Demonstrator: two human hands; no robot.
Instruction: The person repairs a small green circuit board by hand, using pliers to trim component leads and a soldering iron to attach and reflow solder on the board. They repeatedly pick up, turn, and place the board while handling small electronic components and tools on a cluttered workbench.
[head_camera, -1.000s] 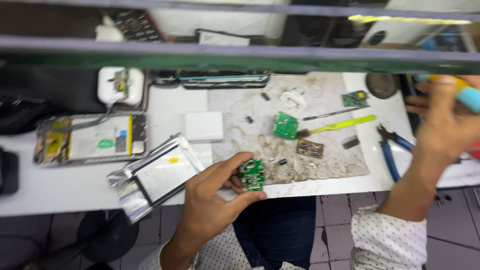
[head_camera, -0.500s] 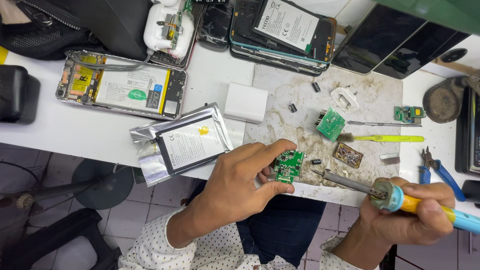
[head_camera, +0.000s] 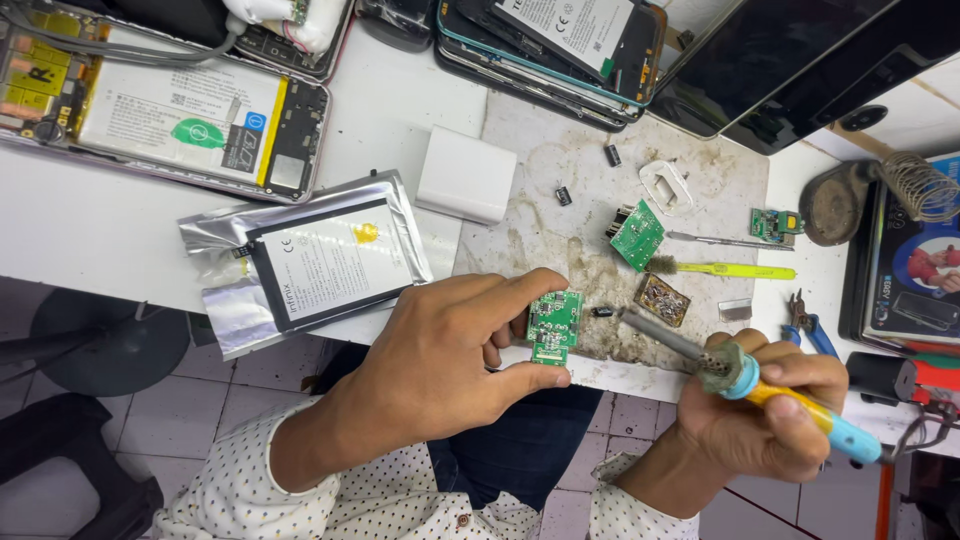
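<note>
Circuit board (head_camera: 553, 326), small and green, sits pinched in our left hand (head_camera: 440, 350) at the front edge of the workbench (head_camera: 100, 235), thumb under its lower end and fingers curled over its top, so the grip is tight around the board and the board's face is turned up toward us.

Starting at the left of the bench, we see an opened phone (head_camera: 170, 110) with its battery showing near the back edge, and nearer the front edge a flat battery on a silver foil pouch (head_camera: 310, 260), just left of our left hand. A white charger cube (head_camera: 466, 182) lies beyond the hand, at the left edge of the stained work mat (head_camera: 600, 190).

On the mat, a second green board (head_camera: 637, 234) lies right of centre, with a yellow-handled brush (head_camera: 735, 270) beside it and a pad of brass wool (head_camera: 661, 299) nearer us.

Our right hand (head_camera: 765, 410) is closed firmly around the soldering iron (head_camera: 760, 385), past the front edge of the bench; its metal tip points left and ends just right of the held board, near but not touching it. Blue pliers (head_camera: 808, 325) lie near the right edge.
</note>
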